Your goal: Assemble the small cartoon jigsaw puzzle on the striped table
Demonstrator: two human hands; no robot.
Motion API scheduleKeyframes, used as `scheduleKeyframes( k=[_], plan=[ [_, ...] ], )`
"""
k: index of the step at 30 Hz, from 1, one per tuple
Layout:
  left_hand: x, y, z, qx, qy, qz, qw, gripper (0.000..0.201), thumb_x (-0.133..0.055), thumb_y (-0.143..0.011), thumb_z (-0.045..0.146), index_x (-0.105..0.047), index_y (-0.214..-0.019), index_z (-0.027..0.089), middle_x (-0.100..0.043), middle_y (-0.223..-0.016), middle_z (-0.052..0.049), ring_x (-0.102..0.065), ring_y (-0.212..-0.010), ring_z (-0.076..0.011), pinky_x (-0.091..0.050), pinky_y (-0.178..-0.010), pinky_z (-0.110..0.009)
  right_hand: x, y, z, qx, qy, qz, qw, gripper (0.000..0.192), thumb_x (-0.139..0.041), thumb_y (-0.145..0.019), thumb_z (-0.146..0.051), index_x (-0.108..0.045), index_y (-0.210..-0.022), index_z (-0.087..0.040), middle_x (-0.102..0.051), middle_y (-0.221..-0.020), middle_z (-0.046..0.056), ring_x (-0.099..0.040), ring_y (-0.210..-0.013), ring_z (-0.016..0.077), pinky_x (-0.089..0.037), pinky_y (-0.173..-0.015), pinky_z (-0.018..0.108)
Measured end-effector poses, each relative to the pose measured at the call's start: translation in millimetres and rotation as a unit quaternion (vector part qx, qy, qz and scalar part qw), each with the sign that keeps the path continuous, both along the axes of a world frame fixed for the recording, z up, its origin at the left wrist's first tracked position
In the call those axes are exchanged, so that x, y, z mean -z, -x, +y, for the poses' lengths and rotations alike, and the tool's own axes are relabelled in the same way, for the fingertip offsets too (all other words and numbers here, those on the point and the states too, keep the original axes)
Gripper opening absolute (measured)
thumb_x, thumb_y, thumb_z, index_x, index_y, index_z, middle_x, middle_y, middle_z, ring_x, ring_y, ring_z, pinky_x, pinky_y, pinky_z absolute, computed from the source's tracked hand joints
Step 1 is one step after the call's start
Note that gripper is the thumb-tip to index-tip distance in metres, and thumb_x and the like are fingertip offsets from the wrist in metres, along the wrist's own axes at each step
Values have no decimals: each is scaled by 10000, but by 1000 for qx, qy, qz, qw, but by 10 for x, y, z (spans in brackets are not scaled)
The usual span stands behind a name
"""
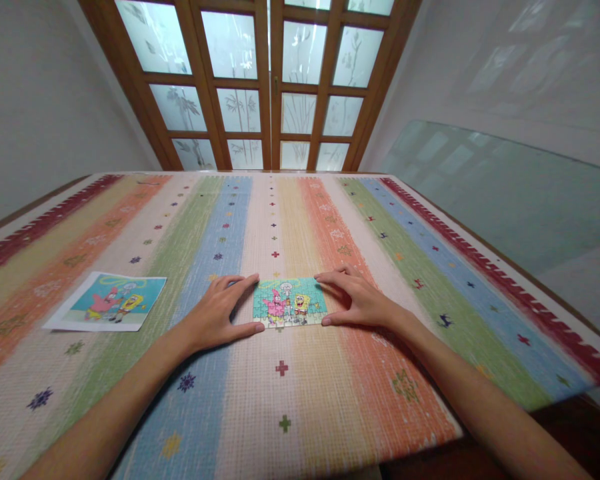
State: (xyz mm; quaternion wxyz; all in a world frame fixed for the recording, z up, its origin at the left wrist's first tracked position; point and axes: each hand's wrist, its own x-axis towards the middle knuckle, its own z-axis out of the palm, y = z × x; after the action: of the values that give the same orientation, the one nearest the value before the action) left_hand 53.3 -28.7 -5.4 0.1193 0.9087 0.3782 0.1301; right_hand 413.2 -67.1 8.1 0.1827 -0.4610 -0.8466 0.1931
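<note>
An assembled jigsaw puzzle (289,303) with cartoon figures on a teal background lies flat on the striped tablecloth in front of me. My left hand (225,310) is at its left edge, with the fingertips by the upper corner and the thumb by the lower one. On the opposite side my right hand (354,299) grips the right edge the same way, thumb low and fingers high. Between them the two hands hold the puzzle by its sides. To the left lies a printed picture sheet (87,313) showing the same figures, its corners slightly raised.
The tablecloth (260,413) has coloured stripes with small motifs and covers the table. Its near edge runs along the lower right. Wooden doors with frosted panes (237,110) stand beyond the far edge. A glass panel (485,180) leans against the right wall.
</note>
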Motion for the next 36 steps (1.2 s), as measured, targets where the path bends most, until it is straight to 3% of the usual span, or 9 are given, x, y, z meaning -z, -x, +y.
scheduleKeyframes(
  k=[7, 36],
  plan=[
    [23, -4, 0, 6, 4, -3, 1000, 877, -637, -899, 662, -322, -1599, 239, -531, -1493, -171, -477, -1361, -389, -407, -1125, -557, 23, 17, -4, -9, -6, 12, 1000, 801, -870, -762, -498, -545, -1470, -313, -643, -1350, 109, -556, -1239, 345, -499, -1055, 581],
    [42, -75, 0, 8, -12, -34, 999, 708, -592, -950, 558, -417, -1526, 185, -559, -1466, -165, -487, -1355, -360, -400, -1142, -509, 93, 10, 30, -34, -42, 34, 998, 704, -829, -782, -458, -589, -1402, -227, -649, -1331, 143, -555, -1223, 355, -458, -1061, 554]
  ],
)
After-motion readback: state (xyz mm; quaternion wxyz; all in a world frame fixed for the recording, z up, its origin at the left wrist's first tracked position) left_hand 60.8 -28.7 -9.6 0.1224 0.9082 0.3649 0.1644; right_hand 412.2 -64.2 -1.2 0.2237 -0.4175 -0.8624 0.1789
